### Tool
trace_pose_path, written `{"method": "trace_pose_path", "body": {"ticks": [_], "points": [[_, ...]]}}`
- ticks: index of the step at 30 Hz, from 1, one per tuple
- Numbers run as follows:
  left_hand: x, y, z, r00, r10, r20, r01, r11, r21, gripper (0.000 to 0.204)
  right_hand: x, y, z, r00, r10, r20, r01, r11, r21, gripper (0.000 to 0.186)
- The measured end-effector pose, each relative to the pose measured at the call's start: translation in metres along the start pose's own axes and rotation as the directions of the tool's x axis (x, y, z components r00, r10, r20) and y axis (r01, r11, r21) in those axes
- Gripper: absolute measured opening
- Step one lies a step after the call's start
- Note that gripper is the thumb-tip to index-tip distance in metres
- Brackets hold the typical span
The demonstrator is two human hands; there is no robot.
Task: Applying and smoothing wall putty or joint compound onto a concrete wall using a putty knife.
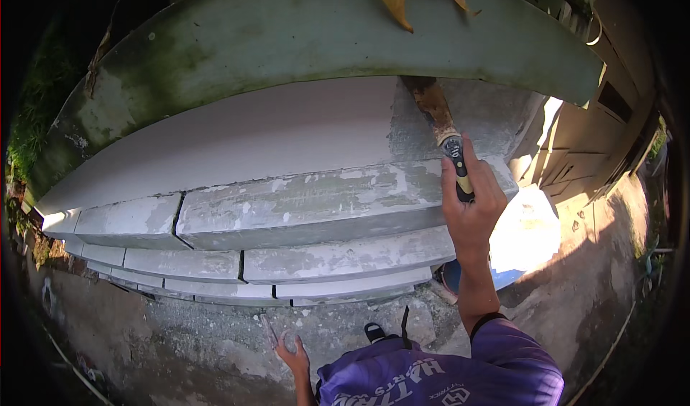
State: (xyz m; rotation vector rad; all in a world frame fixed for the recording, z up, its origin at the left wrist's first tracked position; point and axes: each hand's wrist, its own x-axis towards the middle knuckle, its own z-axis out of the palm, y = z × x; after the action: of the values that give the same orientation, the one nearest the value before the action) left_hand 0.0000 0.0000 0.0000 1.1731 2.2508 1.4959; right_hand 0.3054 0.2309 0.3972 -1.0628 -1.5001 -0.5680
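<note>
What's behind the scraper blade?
A rough grey patch shows either side of the scraper blade, white surface farther left; whatever lies directly behind the blade is covered.

We see a rust-stained scraper [433, 107] slanting before the wall [309, 118], grey near its right edge, smooth white leftward

I'm outdoors here, in what looks like a yard: leafy plants [29, 146] grow at the left edge, and sunlight falls on stained ground [578, 269] at right.
</note>
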Motion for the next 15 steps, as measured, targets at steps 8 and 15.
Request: {"method": "trace_pose_path", "body": {"ticks": [8, 15], "points": [[0.007, 0.018, 0.004, 0.996, 0.084, 0.037, -0.085, 0.996, 0.030, 0.029, -0.021, -0.039, 0.016, 0.993, 0.115, -0.007, -0.114, 0.992, 0.056, 0.051], [-0.001, 0.004, -0.009, 0.995, -0.029, 0.098, 0.025, 0.999, 0.038, 0.027, -0.017, -0.050, 0.027, 0.982, 0.166, -0.088, -0.164, 0.986, 0.033, 0.052]]}}
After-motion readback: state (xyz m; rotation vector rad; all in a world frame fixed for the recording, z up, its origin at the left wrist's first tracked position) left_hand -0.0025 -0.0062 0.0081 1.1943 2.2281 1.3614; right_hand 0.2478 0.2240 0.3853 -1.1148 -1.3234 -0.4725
